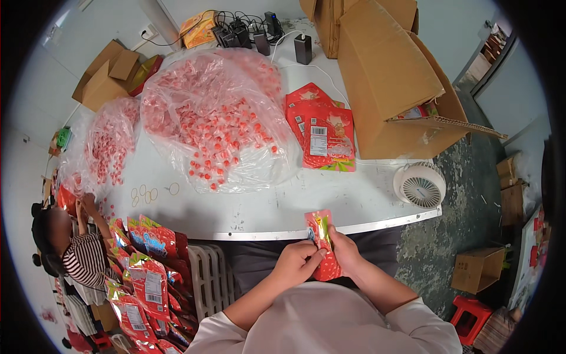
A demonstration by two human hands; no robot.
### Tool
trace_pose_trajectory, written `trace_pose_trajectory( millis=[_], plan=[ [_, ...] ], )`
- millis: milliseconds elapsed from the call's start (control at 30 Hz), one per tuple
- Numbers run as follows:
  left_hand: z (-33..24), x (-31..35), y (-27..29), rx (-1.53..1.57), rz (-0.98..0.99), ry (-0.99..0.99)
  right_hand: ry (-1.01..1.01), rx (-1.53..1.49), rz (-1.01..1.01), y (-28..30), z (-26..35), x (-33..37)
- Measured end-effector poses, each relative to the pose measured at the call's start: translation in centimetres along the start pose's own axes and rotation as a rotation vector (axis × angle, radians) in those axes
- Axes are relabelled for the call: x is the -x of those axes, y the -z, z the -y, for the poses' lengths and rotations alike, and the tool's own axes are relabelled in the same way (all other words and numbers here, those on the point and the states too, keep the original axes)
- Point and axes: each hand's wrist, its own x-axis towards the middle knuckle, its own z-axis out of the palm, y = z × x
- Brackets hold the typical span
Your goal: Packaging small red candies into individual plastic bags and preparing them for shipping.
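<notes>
A red candy pouch (319, 222) is upright in front of my body, at the table's near edge. My left hand (298, 262) is closed on its left side, thumb across the front. My right hand (346, 253) grips its right edge, fingers partly hidden behind it. Beyond my hands lies a stack of flat red pouches (330, 138) with pale labels on the table. To their left, a large clear plastic bag (259, 171) lies open, full of small wrapped red candies (221, 141).
Filled red pouches (147, 277) stand massed at my lower left beside a grey plastic chair (209, 277). A white fan (420, 184) sits at the table's right corner. An open cardboard box (389, 76) fills the back right. A co-worker (82, 253) in stripes works at far left.
</notes>
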Motion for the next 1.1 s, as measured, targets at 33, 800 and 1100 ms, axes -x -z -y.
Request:
trace_pose_trajectory(
  millis=[33,800,1100],
  plan=[
    [0.0,-0.1,-0.2,0.001,-0.002,0.001,-0.001,0.002,0.0,0.7,-0.1,0.0],
    [-0.3,0.6,0.6,0.071,0.098,0.05,0.164,0.468,0.288,2.1,-0.4,0.3],
    [0.0,1.2,0.8,-0.022,0.044,-0.044,0.461,0.806,0.302,2.6,0.8,-0.5]
  ],
)
